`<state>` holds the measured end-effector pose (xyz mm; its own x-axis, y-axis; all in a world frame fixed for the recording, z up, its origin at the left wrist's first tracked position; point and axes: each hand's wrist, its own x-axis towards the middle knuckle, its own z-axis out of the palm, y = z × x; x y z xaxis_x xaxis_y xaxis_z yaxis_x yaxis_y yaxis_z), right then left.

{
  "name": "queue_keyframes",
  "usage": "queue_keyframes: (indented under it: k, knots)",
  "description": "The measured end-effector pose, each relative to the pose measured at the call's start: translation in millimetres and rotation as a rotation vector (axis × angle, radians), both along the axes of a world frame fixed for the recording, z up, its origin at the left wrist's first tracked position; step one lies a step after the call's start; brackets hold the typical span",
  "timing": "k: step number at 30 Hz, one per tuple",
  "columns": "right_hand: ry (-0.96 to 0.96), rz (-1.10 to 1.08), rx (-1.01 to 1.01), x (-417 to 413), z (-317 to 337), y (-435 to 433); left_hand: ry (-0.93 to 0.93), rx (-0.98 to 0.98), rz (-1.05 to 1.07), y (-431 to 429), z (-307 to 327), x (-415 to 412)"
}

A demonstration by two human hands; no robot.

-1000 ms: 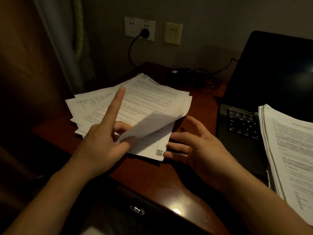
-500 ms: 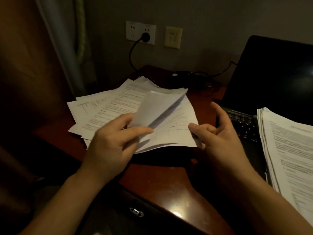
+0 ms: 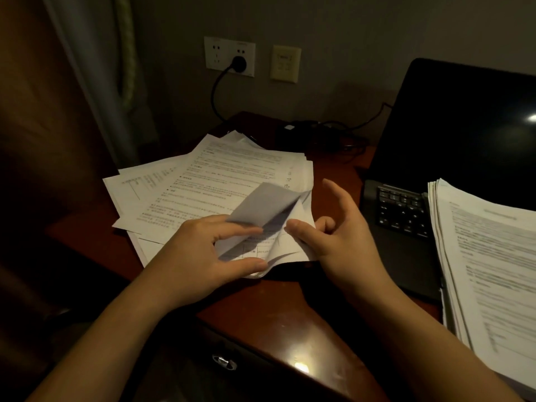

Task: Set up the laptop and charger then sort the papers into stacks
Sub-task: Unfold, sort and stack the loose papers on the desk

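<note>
Lower now, curled sheet (image 3: 261, 210), text unreadable

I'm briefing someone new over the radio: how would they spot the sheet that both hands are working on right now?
Start at the open laptop on the right of the wooden desk; left of it lies a fanned pile of printed papers. At that pile's near right corner, the left hand and right hand pinch one sheet. It alone is curled up, blank side showing.

Single head view, angled down, close over desk (image 3: 261, 320).
</note>
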<state>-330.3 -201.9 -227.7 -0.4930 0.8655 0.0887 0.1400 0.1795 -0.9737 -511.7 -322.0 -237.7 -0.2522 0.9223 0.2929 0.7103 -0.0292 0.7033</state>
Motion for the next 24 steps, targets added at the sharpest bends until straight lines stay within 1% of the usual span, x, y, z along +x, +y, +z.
queue_keyframes:
  k: [5, 8, 12, 16, 22, 24]
  knots:
    - [0.062, -0.007, 0.016, -1.7, 2.7, -2.7, 0.004, -0.011, 0.008, 0.1, 0.8, 1.1]
    - [0.066, -0.007, 0.025, 0.5, 5.7, -4.3, -0.025, 0.038, 0.022, 0.3, -0.6, 2.4]
    - [0.043, 0.018, -0.013, 7.7, 9.9, -6.8, -0.008, 0.057, 0.053, -2.2, -5.1, 0.7]
    - [0.039, 0.025, -0.059, 9.2, 9.0, -6.0, 0.029, 0.047, -0.011, -4.6, -2.3, -0.4]
    - [-0.006, -0.015, -0.013, 9.1, 6.1, -5.2, 0.032, 0.061, -0.003, -2.2, -1.3, -1.3]
    - [-0.02, -0.026, -0.017, 8.7, 6.0, -4.7, -0.012, 0.048, -0.003, -2.1, -1.1, -2.3]
